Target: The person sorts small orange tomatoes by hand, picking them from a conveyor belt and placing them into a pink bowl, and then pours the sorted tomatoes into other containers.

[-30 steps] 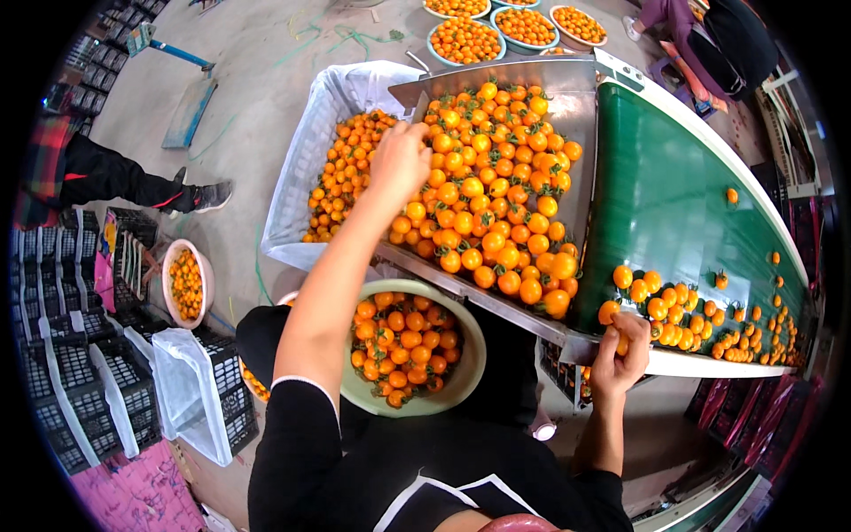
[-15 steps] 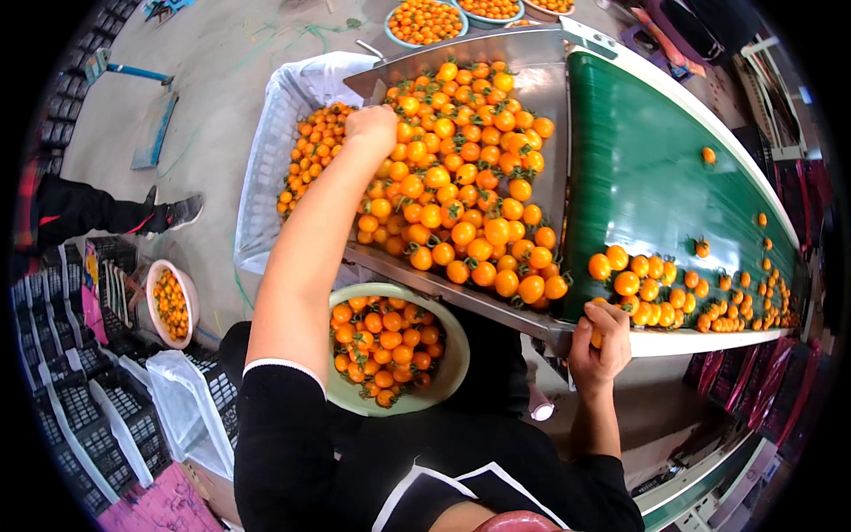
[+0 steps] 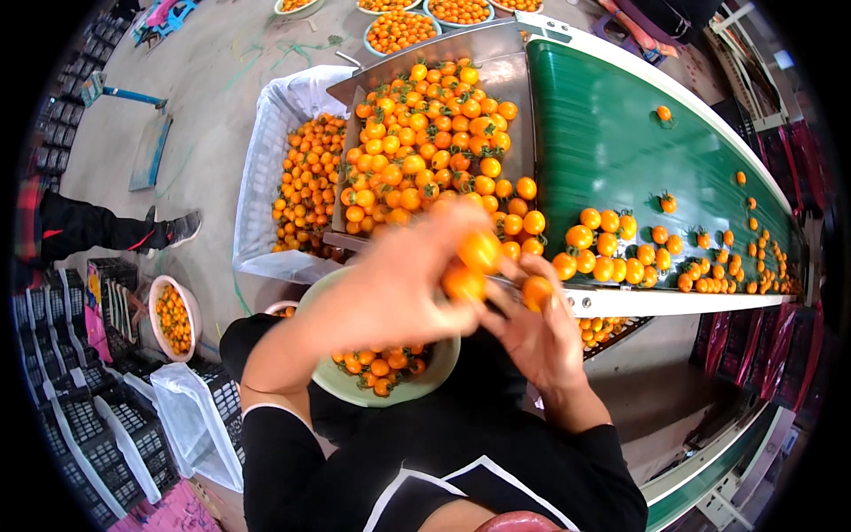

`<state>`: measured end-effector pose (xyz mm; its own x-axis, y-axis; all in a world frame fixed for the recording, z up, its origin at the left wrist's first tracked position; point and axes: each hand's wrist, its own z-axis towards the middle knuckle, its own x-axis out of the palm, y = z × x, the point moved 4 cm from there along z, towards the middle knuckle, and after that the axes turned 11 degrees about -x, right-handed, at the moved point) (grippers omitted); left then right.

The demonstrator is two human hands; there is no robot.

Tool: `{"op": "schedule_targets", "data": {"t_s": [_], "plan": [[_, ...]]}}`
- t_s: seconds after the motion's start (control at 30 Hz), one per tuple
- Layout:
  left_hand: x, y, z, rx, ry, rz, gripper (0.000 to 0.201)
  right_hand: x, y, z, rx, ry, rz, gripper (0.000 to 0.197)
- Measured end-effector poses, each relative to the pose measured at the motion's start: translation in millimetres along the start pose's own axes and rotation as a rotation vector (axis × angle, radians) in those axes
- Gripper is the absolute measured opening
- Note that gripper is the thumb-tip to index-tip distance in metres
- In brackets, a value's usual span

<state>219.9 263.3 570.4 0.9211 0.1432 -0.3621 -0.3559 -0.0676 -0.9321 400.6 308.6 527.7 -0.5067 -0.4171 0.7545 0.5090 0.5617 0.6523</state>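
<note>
My left hand (image 3: 421, 266), blurred by motion, is closed around a couple of orange cherry tomatoes (image 3: 480, 252) above the pale green basin (image 3: 443, 365). Close beside it, my right hand (image 3: 545, 341) has its fingers curled up around one cherry tomato (image 3: 536, 293). The hands nearly meet in front of the metal tray (image 3: 519, 89), where many cherry tomatoes with green stems are heaped. More cherry tomatoes lie in the basin, partly hidden by my left forearm.
Right of the tray, a green conveyor belt (image 3: 603, 124) carries scattered tomatoes, bunched along its near white rail (image 3: 691, 306). A plastic-lined crate (image 3: 266, 177) of smaller tomatoes stands left. Farther left are a pink basin (image 3: 193, 306), black crates (image 3: 89, 408) and a person's leg (image 3: 106, 222).
My left hand has come back from the tray's far left side toward my right hand, now with cherry tomatoes. My right hand has moved left, off the belt's near corner. The view has shifted slightly.
</note>
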Motion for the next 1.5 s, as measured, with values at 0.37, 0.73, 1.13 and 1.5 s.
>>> {"op": "schedule_targets", "data": {"t_s": [0.37, 0.73, 1.13, 1.5], "plan": [[11.0, 56.4, 66.7, -0.010, -0.232, 0.347, 0.030, -71.3, 27.1, -101.3, 0.333, -0.563, 0.425, 0.037], [22.5, 62.1, 88.5, -0.043, -0.319, 0.382, 0.032, -86.0, 6.4, -103.0, 0.433, -0.258, 0.323, 0.047], [77.1, -14.7, -3.3, 0.173, 0.204, 0.210, 0.036, -84.2, -19.7, -108.0, 0.493, -0.170, 0.448, 0.038], [62.2, 68.3, 131.6, 0.204, -0.104, 0.637, 0.036, -297.6, 109.0, -159.1, -0.294, -0.649, 0.094, 0.040]]}}
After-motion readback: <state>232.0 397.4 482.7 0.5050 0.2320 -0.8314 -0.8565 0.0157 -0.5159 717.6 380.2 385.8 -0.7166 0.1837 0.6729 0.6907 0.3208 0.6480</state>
